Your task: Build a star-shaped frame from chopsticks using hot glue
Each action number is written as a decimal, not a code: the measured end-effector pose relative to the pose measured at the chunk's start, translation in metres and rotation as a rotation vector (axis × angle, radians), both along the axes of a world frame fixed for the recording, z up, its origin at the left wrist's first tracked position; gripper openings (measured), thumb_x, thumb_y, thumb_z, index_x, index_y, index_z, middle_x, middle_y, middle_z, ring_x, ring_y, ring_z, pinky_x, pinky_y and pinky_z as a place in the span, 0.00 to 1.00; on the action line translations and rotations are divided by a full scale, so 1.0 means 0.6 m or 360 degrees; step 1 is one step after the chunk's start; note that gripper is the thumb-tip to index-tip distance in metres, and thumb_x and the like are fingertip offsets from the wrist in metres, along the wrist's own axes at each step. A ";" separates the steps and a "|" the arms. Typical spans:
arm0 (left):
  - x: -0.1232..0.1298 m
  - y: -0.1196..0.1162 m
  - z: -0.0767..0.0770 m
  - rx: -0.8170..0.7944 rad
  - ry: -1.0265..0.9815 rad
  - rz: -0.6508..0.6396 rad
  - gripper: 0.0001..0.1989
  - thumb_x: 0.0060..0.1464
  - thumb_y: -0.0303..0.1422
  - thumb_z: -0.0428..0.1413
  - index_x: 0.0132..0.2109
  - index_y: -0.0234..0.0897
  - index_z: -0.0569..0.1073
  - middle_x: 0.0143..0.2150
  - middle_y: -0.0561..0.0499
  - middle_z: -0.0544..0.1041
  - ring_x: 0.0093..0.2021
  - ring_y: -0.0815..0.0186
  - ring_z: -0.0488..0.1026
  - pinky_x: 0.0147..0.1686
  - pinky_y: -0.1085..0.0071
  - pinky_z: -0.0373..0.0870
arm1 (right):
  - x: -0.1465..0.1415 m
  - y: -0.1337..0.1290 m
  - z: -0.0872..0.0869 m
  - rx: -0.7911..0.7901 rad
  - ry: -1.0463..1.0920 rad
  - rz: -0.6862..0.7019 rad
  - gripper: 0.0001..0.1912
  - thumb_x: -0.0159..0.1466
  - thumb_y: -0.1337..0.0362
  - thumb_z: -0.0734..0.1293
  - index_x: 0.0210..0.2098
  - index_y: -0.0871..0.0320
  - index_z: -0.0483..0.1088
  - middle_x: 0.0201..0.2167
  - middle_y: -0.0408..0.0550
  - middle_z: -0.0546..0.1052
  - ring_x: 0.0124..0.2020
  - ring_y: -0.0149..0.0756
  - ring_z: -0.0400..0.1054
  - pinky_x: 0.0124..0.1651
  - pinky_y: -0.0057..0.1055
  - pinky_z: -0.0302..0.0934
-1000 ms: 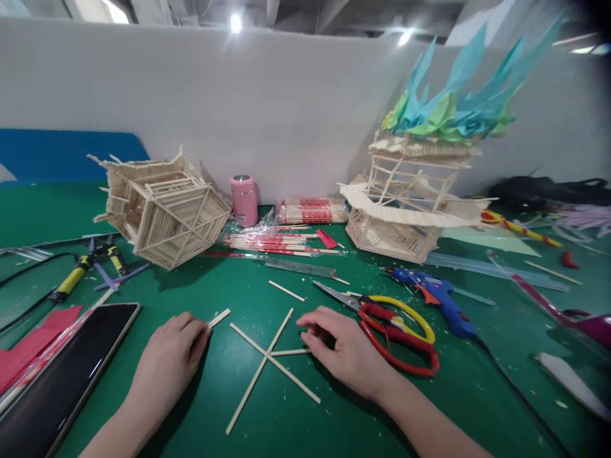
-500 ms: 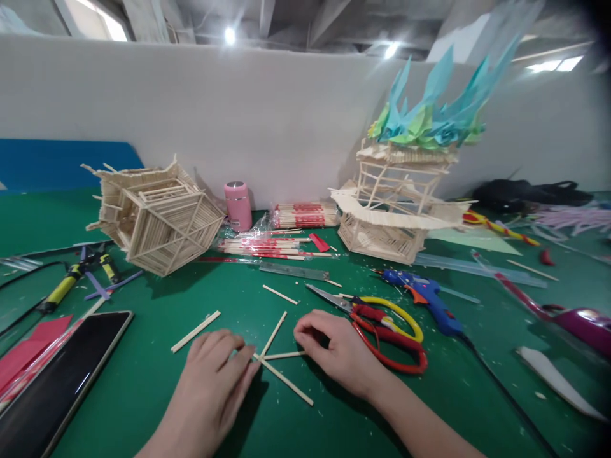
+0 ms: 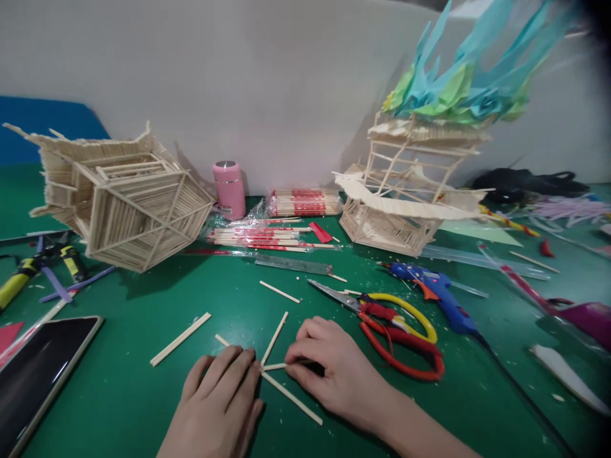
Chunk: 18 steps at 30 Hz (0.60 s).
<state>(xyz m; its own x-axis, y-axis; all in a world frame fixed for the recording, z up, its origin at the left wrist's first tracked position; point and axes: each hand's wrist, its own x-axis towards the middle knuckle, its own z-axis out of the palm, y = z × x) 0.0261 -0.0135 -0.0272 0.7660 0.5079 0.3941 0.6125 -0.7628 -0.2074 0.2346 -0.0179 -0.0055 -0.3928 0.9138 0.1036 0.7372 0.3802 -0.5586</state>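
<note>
"Before we get to the hands, what takes up the most room?"

"A green table [image 3: 128, 388], running back to a pale wall [image 3: 286, 95]. On its right stands a tower of thin sticks [image 3: 401, 205], topped with blue and green paper leaves [image 3: 453, 92]. Over on the left, a many-sided stick frame [image 3: 143, 216] lies tipped on its side."

"And the hands themselves?"

"Both are low at the front. The left hand [image 3: 219, 397] is palm down, fingers slightly bent; whether it grips anything, I can't tell. The right hand [image 3: 334, 369] has thumb and forefinger pinched together on something thin."

"What else is lying around?"

"A black phone [image 3: 48, 369] at the left, scissors [image 3: 377, 310] with red and yellow handles just beyond the right hand, and a blue glue gun [image 3: 442, 296] past those. A pink flask [image 3: 230, 191] stands near the wall, a wrapped bundle of sticks [image 3: 305, 205] to its right."

"So what's in that pinch?"

"The outer end of a short stick [image 3: 274, 367]. Its other end meets the crossed sticks [image 3: 292, 398], which lie on the table between the hands, partly under the left fingers. Left of them is a side-by-side pair of sticks [image 3: 181, 339], and farther back a single thin stick [image 3: 279, 292]."
</note>
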 end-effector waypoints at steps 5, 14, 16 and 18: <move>-0.002 0.005 -0.006 0.0060 -0.0020 -0.0037 0.16 0.51 0.41 0.50 0.44 0.39 0.72 0.42 0.52 0.77 0.43 0.62 0.70 0.40 0.67 0.61 | -0.002 0.004 -0.006 -0.0033 -0.0027 0.0014 0.07 0.60 0.67 0.62 0.27 0.56 0.69 0.27 0.42 0.68 0.32 0.32 0.59 0.33 0.31 0.47; -0.005 0.004 -0.030 -0.0005 -0.0140 -0.0050 0.16 0.52 0.41 0.49 0.44 0.38 0.72 0.43 0.52 0.77 0.45 0.61 0.67 0.46 0.65 0.55 | -0.005 0.005 -0.017 -0.0009 0.0044 0.0006 0.07 0.60 0.69 0.61 0.27 0.58 0.68 0.26 0.43 0.68 0.31 0.32 0.58 0.33 0.30 0.47; -0.003 -0.002 -0.039 -0.0054 -0.0254 0.0005 0.15 0.53 0.39 0.47 0.44 0.37 0.72 0.43 0.51 0.77 0.46 0.61 0.67 0.48 0.63 0.52 | -0.005 0.006 -0.020 0.0008 0.0052 0.0011 0.07 0.60 0.69 0.61 0.26 0.58 0.68 0.26 0.43 0.68 0.31 0.32 0.58 0.33 0.30 0.48; -0.001 -0.006 -0.046 -0.0072 -0.0316 0.0017 0.15 0.53 0.38 0.47 0.44 0.37 0.71 0.43 0.51 0.77 0.46 0.61 0.67 0.51 0.63 0.50 | -0.005 0.006 -0.022 0.0028 0.0054 0.0020 0.08 0.61 0.69 0.61 0.26 0.58 0.68 0.26 0.43 0.68 0.31 0.32 0.58 0.33 0.30 0.48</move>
